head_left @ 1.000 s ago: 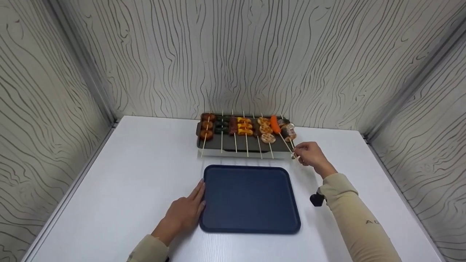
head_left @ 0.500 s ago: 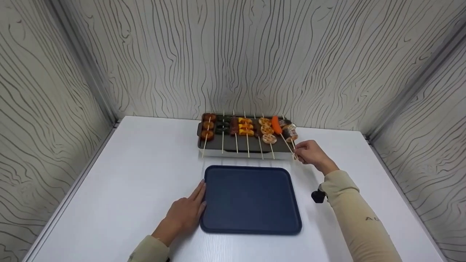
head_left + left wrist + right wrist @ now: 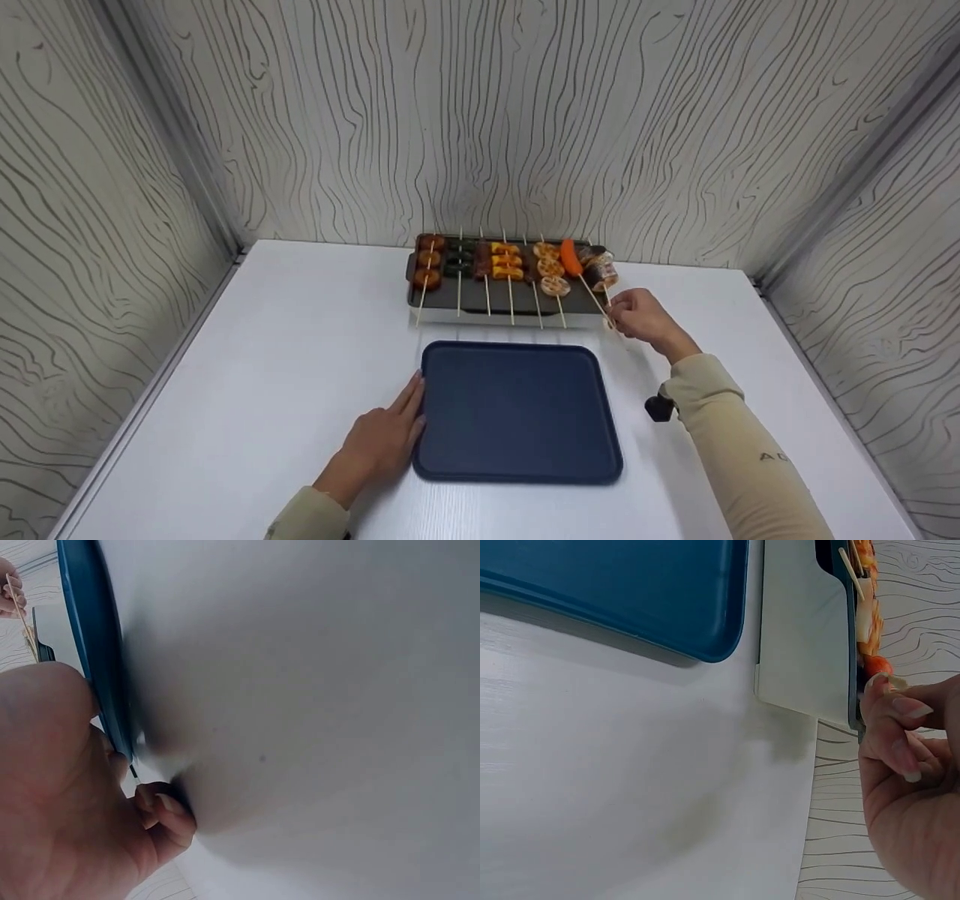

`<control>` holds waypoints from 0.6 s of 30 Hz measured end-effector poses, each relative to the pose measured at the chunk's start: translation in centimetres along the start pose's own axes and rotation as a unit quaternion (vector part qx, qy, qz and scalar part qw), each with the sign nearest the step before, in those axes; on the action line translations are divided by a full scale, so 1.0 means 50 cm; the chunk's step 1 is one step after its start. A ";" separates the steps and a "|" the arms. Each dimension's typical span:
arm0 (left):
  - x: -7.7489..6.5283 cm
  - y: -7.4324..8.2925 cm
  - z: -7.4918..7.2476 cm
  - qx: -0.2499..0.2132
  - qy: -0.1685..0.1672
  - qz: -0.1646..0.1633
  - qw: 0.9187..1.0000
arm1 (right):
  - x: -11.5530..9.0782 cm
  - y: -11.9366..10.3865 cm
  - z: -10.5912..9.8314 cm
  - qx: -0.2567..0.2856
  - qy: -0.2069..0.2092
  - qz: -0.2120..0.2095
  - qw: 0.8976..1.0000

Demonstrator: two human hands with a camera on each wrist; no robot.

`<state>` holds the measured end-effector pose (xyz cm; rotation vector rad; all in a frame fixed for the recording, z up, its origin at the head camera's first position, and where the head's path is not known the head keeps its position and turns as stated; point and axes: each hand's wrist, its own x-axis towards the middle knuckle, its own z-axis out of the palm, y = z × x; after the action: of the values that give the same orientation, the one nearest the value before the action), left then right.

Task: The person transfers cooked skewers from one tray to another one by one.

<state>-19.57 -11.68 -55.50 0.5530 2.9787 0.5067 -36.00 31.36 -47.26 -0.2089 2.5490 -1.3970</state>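
Note:
My right hand [image 3: 637, 315] pinches the stick of the rightmost skewer, whose chunky, silver-skinned pieces [image 3: 602, 271] look like fish and lie on the right end of a dark grill plate [image 3: 442, 298]. Just left of it, an orange sausage skewer [image 3: 571, 259] has its stick end close to my fingertips. In the right wrist view the thumb and fingers [image 3: 900, 709] come together by the grill's corner; the stick is mostly hidden there. My left hand [image 3: 381, 442] rests along the left edge of a dark blue tray [image 3: 517, 412], index and middle fingers extended against the rim.
Several more skewers lie side by side on the grill, among them lotus-root slices [image 3: 553, 268], yellow pieces [image 3: 507, 261] and brown rounds [image 3: 428, 259], sticks toward me. The grill stands at the back of a white table [image 3: 300, 360], before a wood-patterned wall [image 3: 480, 120].
The fish-like skewer has shifted slightly right, away from the sausage skewer, with my right hand holding its stick. My left hand and the tray stay in place.

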 end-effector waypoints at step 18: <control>0.001 -0.002 0.005 0.005 0.001 0.002 1.000 | -0.037 0.009 -0.020 -0.004 0.016 0.006 1.000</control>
<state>-19.62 -11.66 -55.77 0.5598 2.9838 0.4938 -34.48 32.82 -46.89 -0.1722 2.5783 -1.3972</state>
